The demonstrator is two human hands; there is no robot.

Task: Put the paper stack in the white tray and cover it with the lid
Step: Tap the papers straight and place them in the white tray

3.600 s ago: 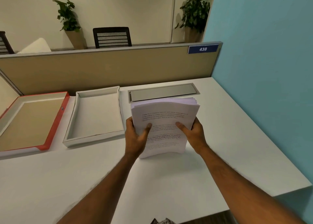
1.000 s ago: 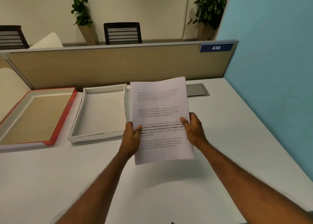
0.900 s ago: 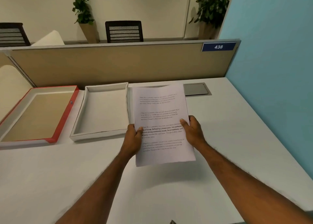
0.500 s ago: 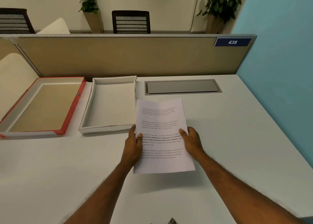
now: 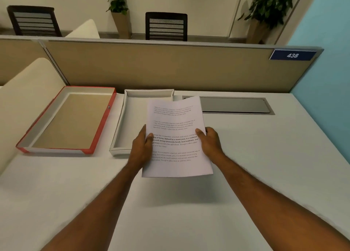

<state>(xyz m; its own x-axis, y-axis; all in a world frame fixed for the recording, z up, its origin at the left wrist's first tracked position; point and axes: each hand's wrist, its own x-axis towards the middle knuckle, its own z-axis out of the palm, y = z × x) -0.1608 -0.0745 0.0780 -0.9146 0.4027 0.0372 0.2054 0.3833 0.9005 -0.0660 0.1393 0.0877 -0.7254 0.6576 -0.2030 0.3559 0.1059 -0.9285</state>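
A stack of printed white paper hangs flat above the desk, held by both hands. My left hand grips its left edge and my right hand grips its right edge, thumbs on top. The stack's left part overlaps the right side of the open white tray, which lies on the desk with nothing visible in it. The red-edged lid lies upside down to the tray's left, its brown inside facing up.
A tan partition closes off the back of the white desk, and a blue wall stands at the right. A grey cable hatch is set into the desk behind the paper. A cream panel stands at the far left.
The stack, upright on the desk 3.6 s ago, has been tipped flat. Both hands have carried it leftward, so it now overlaps the white tray's right side.
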